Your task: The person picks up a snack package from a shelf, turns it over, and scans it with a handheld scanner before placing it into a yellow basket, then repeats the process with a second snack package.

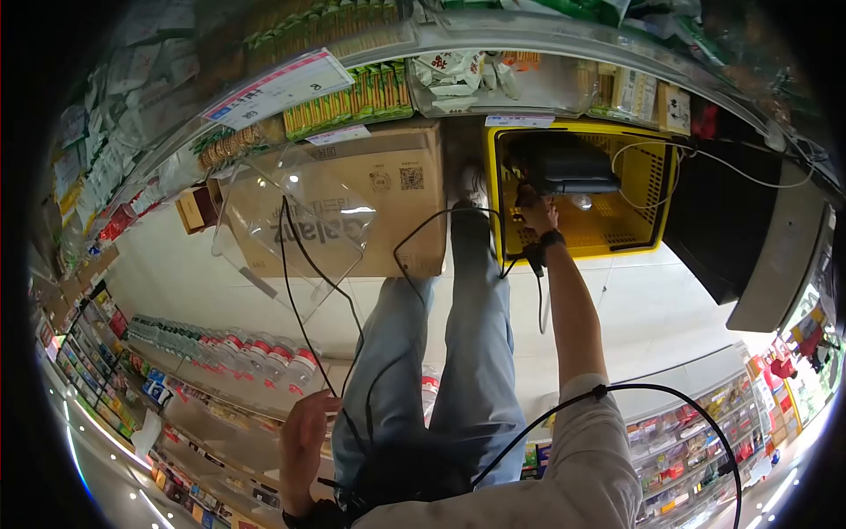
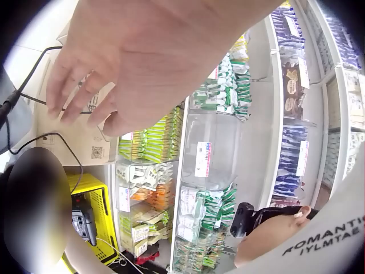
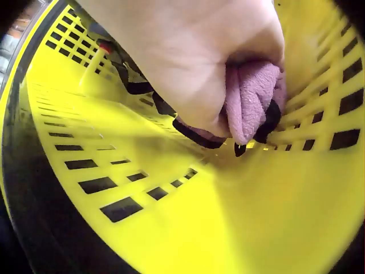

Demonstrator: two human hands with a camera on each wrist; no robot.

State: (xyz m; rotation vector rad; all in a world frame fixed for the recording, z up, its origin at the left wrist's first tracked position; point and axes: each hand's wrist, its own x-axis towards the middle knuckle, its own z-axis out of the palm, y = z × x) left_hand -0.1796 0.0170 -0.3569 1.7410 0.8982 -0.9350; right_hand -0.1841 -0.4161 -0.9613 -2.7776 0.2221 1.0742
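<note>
My right hand (image 1: 541, 217) reaches down into a yellow basket (image 1: 630, 238) on the floor. In the right wrist view, its fingers grip a folded mauve cloth (image 3: 251, 100) with black edging, low between the slotted basket walls. A black device (image 1: 568, 165) lies in the basket just beyond that hand, with a pale cable (image 1: 648, 143) running from it. My left hand (image 1: 304, 436) hangs beside my left thigh, holding nothing. The left wrist view shows its fingers (image 2: 77, 91) loosely bent.
A Galanz cardboard box (image 1: 414, 220) stands left of the basket, with a clear plastic bin (image 1: 308, 203) overlapping it. Snack shelves (image 1: 379, 93) run behind both. Black cables (image 1: 286, 264) loop around my legs. A dark panel (image 1: 714, 220) stands right of the basket.
</note>
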